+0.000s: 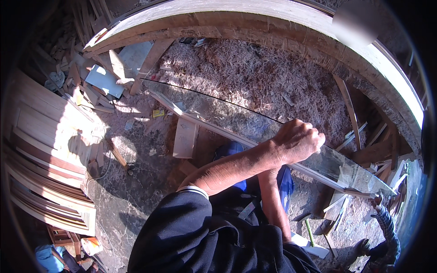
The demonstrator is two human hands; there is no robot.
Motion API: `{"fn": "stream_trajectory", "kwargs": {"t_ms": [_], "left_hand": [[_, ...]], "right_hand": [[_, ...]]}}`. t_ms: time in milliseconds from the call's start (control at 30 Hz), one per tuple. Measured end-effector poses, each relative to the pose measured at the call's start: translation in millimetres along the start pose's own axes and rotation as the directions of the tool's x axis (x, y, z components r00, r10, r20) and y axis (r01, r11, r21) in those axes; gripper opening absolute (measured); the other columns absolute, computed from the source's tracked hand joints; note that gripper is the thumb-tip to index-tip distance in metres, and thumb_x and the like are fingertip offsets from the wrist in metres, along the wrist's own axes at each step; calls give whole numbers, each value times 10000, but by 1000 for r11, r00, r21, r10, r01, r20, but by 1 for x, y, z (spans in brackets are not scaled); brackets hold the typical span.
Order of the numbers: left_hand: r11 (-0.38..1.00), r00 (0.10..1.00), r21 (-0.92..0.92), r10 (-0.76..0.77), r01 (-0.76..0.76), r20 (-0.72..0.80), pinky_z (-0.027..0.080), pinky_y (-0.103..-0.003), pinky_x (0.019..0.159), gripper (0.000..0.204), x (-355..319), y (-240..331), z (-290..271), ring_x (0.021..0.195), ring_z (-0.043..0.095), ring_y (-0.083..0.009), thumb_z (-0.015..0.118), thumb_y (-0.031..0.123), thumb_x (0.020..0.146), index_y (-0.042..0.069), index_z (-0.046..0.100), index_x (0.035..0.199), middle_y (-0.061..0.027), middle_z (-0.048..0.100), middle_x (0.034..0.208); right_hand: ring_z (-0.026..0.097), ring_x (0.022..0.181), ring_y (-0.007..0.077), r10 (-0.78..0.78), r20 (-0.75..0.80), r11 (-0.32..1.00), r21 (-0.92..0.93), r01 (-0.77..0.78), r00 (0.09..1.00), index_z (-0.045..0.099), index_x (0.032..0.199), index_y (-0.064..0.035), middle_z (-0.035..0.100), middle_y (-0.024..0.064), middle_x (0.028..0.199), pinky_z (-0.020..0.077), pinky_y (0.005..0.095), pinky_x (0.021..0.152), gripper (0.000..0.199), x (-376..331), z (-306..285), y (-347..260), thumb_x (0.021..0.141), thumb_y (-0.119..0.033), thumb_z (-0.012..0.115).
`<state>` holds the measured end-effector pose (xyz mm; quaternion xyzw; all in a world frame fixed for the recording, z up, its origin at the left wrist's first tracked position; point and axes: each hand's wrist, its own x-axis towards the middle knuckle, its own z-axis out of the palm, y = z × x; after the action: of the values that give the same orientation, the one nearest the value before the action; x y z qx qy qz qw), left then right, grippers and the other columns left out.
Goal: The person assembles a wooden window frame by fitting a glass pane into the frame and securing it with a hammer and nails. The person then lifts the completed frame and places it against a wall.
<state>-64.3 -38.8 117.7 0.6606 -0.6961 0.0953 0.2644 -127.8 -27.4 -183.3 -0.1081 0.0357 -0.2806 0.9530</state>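
A long, clear pane of glass [236, 116] stands on edge and runs on a slant from the upper left down to the lower right, its thin dark top edge curving with the lens; the wood shavings [255, 77] behind it show through it, so its surface is hard to trace except by that edge and some glare near its lower right end. The left hand [298, 141] is closed in a fist over the top edge of the pane near its middle, knuckles up, the bare forearm crossing from the rolled dark sleeve [191, 223]. The right forearm rises under the left one and its hand is hidden behind the left wrist, so whether it grips anything cannot be told. Along the foot of the glass lies a pale, straight wooden strip [214, 127], rough-sawn. Behind, a heavy curved wooden frame [255, 18] arches across the top, its face splintered and dusty. The floor [136, 182] is grey mottled stone, strewn with curls of shavings and offcuts. At the left edge leans a stack of ribbed, moulded pale boards [41, 150], half in hard sun. At the lower right corner another person's hand [376, 200] in a checked sleeve reaches the pane's far end, mostly cut off.
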Motion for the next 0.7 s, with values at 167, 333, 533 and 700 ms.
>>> {"fn": "stream_trajectory", "kwargs": {"t_ms": [167, 333, 533, 700], "left_hand": [[1000, 1000, -10, 28, -28, -12, 615, -371, 664, 187, 1, 0, 0, 760, 751, -235, 746, 254, 846, 74, 697, 845, -91, 732, 771], [999, 1000, -30, 26, -26, 3, 612, -370, 678, 208, 5, 2, 2, 778, 753, -234, 758, 274, 837, 76, 698, 851, -93, 738, 779], [999, 999, -10, 34, -34, 8, 610, -368, 676, 203, 4, 1, 3, 768, 753, -238, 759, 259, 835, 66, 696, 842, -95, 739, 779], [999, 999, 6, 34, -34, 13, 608, -372, 672, 216, 4, 0, 2, 775, 753, -238, 751, 264, 838, 58, 687, 838, -103, 735, 774]], "right_hand": [[498, 1309, 244, -50, -96, 982, -185, 32, 994, 407, 1510, -109, 502, 56, 1451, 410, 422, 1124, 878, -2, 13, -5, 924, -756, 495], [481, 1330, 246, -79, -161, 978, -201, 46, 984, 395, 1521, -115, 487, 56, 1472, 394, 419, 1139, 826, 0, 14, -7, 961, -717, 472], [483, 1298, 230, -35, -43, 998, -51, 33, 998, 403, 1504, -120, 494, 53, 1441, 394, 402, 1122, 700, 2, 22, -3, 1017, -619, 464], [468, 1335, 227, -37, -29, 999, -23, 37, 999, 383, 1532, -127, 476, 44, 1476, 383, 397, 1139, 725, 3, 28, -4, 1016, -631, 457]]}}
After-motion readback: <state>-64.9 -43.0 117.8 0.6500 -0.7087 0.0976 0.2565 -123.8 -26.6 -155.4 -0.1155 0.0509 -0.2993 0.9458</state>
